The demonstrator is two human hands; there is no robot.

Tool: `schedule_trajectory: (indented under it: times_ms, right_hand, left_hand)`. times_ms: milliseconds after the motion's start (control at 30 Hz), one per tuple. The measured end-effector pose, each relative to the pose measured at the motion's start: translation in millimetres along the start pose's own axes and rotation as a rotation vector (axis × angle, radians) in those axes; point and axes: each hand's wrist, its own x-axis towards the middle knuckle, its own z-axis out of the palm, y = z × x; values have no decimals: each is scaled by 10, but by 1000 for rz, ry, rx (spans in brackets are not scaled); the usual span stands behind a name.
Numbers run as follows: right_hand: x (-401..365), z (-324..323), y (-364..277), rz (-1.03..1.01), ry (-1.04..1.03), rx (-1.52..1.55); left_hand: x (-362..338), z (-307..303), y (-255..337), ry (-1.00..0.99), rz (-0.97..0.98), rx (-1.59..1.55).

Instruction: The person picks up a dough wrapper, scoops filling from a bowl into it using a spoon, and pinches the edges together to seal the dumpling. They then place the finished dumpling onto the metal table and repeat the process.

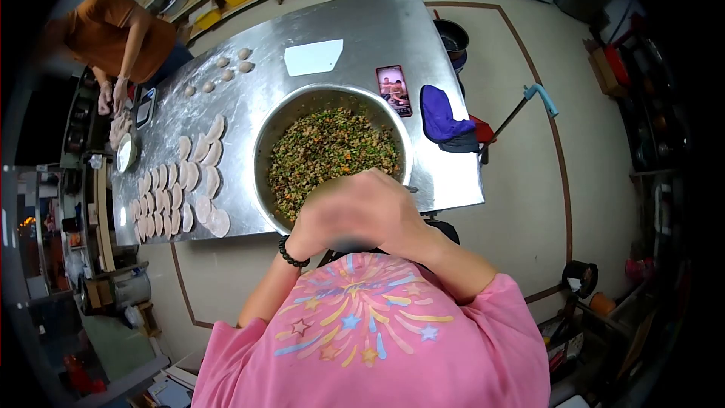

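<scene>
My left hand (311, 221) and my right hand (389, 208) are pressed together over the near rim of a large steel bowl (262, 174). Their fingers are curled inward, and a blur covers the middle, so whatever lies between them is hidden. Inside the bowl is a chopped filling (332, 143) of green, brown and orange bits. To the left, rows of folded dumplings (168, 195) lie on the steel table (242, 132). Flat round dough wrappers (218, 223) sit near the table's front edge, beside the dumplings.
Small dough balls (228, 75), a white sheet (313, 57), a phone (394, 91) and a purple cloth item (444, 115) lie on the table. A co-worker in an orange shirt (124, 30) handles dough (119, 128) at the far left, near a scale (146, 108) and white bowl (127, 153).
</scene>
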Motion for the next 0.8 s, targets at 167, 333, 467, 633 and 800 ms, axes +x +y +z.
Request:
schedule_trajectory:
  times_ms: [167,333,467,633,800]
  right_hand:
    - [-49,-9,122,106,-71,57]
    - [-76,-110,280,231,-309,22]
    - [-90,-119,285,258,-459,12]
    - [-133,-82,372,248,-443,47]
    - [-147,-64,427,230,-414,96]
  left_hand:
    - [-5,40,-195,-43,-12,-39]
    - [47,-78,165,-203,-117,165]
    - [68,-108,209,-248,-172,176]
    - [70,-142,193,-283,-186,198]
    - [26,-113,82,-202,-201,-52]
